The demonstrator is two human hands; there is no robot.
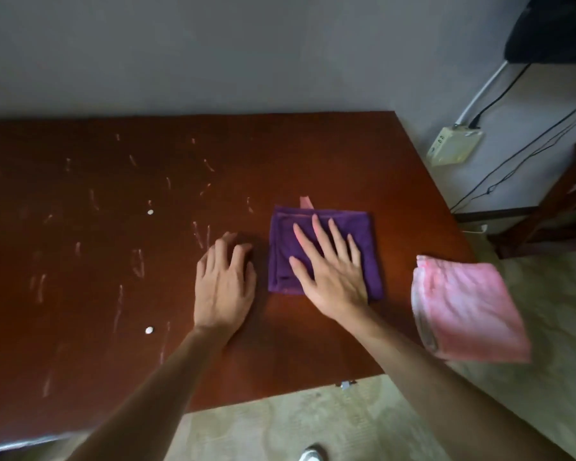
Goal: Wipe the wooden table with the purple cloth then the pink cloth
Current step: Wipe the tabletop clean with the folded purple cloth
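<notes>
The folded purple cloth lies on the dark wooden table, right of centre. My right hand rests flat on top of it with the fingers spread. Just left of the cloth, my left hand lies palm down on the bare wood, fingers slightly curled, holding nothing. The folded pink cloth sits at the table's right edge and overhangs it. Pale smears and two small white blobs mark the left half of the table.
A grey wall runs behind the table. To the right, cables and a white power box hang on the wall, with a wooden chair beside them. Beige floor lies below the table's front edge. A pink strip pokes out behind the purple cloth.
</notes>
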